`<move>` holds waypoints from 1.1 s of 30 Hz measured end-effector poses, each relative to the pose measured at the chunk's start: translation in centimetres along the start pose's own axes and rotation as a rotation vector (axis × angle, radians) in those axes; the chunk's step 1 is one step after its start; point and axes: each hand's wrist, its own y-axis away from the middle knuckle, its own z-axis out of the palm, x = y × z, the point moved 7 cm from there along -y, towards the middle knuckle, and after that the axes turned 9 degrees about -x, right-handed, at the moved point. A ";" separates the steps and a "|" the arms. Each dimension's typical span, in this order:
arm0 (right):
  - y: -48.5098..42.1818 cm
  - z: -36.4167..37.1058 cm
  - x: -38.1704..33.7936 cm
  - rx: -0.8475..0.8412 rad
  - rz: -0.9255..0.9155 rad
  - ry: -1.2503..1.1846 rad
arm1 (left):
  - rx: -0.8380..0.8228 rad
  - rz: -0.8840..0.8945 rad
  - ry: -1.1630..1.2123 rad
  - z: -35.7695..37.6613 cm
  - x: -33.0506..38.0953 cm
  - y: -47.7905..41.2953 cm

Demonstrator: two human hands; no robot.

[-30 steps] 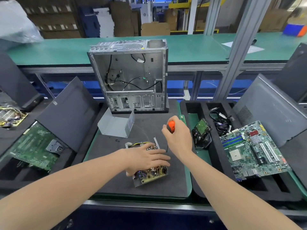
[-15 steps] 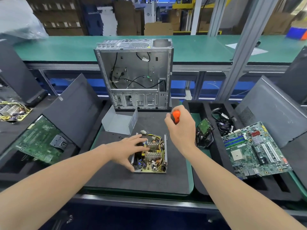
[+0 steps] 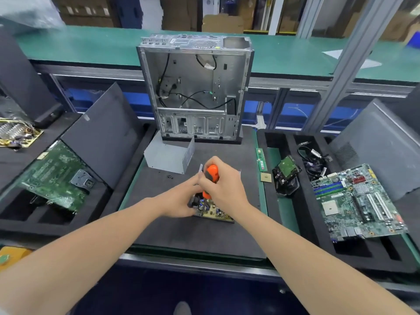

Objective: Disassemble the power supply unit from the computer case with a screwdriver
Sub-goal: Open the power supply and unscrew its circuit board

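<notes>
The opened power supply unit (image 3: 214,212), a metal tray with a yellowish circuit board, lies on the dark foam mat (image 3: 193,235). My left hand (image 3: 181,201) grips its left side. My right hand (image 3: 223,189) holds an orange-handled screwdriver (image 3: 211,175) upright, pointing down into the unit; its tip is hidden behind my hands. The grey metal cover (image 3: 169,156) of the unit sits just behind. The empty computer case (image 3: 195,87) stands upright at the back of the mat, with loose black cables inside.
Small black screws (image 3: 170,177) lie on the mat near the cover. To the right, a foam tray holds a hard drive (image 3: 286,176), cables (image 3: 314,160), a motherboard (image 3: 356,203), RAM sticks (image 3: 261,159) and a CPU (image 3: 266,177). Left trays hold another motherboard (image 3: 53,176) and black side panels (image 3: 102,135).
My right hand has come down and left with the screwdriver over the unit. My left hand shifted from lying on top of the board to gripping its left side.
</notes>
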 end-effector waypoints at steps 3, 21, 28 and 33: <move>0.4 0.8 0.9 -0.013 0.002 0.000 | 0.059 0.004 0.077 0.3 -0.4 0.4; 0.6 1.5 1.2 0.037 -0.036 0.072 | 0.064 -0.083 0.169 0.6 -1.1 1.1; 0.2 1.6 1.0 0.013 -0.052 0.083 | 0.073 -0.076 0.188 0.7 -1.0 1.0; 0.1 1.6 1.5 0.036 -0.024 0.049 | 0.062 -0.048 0.167 0.6 -0.5 1.1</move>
